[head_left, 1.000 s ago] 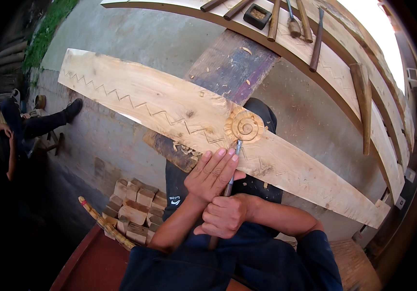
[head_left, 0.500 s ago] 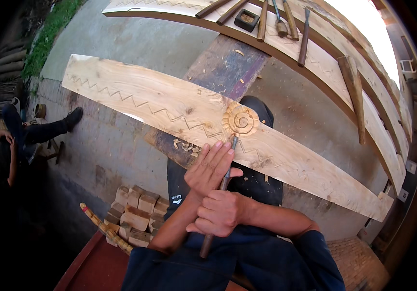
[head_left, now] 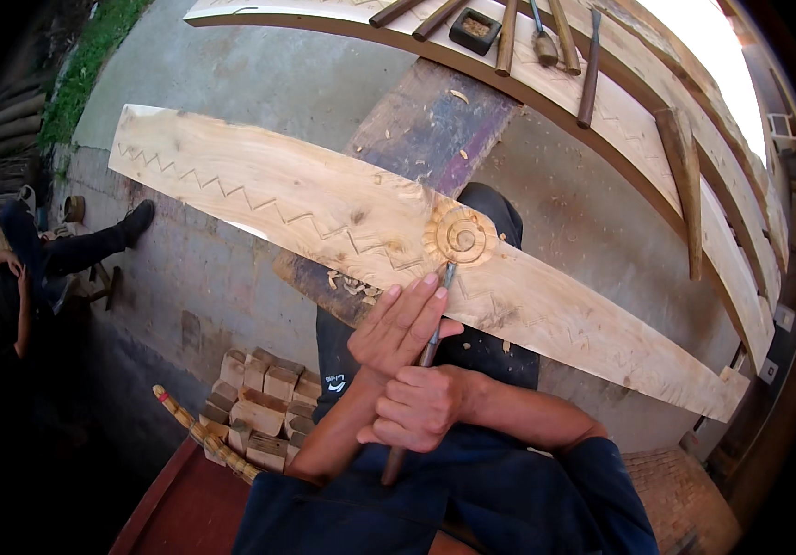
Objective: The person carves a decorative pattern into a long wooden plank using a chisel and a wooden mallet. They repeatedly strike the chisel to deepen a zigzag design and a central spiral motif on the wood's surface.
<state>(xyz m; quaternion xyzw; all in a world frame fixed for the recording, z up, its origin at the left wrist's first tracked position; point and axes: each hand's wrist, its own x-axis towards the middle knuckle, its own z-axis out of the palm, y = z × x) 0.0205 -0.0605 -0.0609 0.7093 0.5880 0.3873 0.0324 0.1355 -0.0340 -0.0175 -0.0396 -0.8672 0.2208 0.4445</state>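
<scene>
A long pale board (head_left: 268,185) with incised zigzag lines lies crosswise in front of me. It bears a carved round rosette with a spiral (head_left: 461,233). A steel chisel (head_left: 450,274) has its tip at the rosette's lower edge. My left hand (head_left: 388,333) is open, fingers extended and lying over the chisel's shaft, thumb out beside it. My right hand (head_left: 416,407) is closed round the chisel's wooden handle just below it. Wood chips (head_left: 347,285) lie on a dark plank (head_left: 314,287) beneath the board.
Curved beams (head_left: 629,111) at upper right carry several chisels (head_left: 588,83), a square black box (head_left: 475,30) and a wooden mallet (head_left: 680,185). Wood blocks (head_left: 259,416) are stacked at lower left, beside a segmented curved stick (head_left: 194,430). Another person (head_left: 9,287) sits at the left.
The chisel and my hands have shifted slightly up and to the left in the view since a second ago, as has the surrounding scene. My grip looks the same.
</scene>
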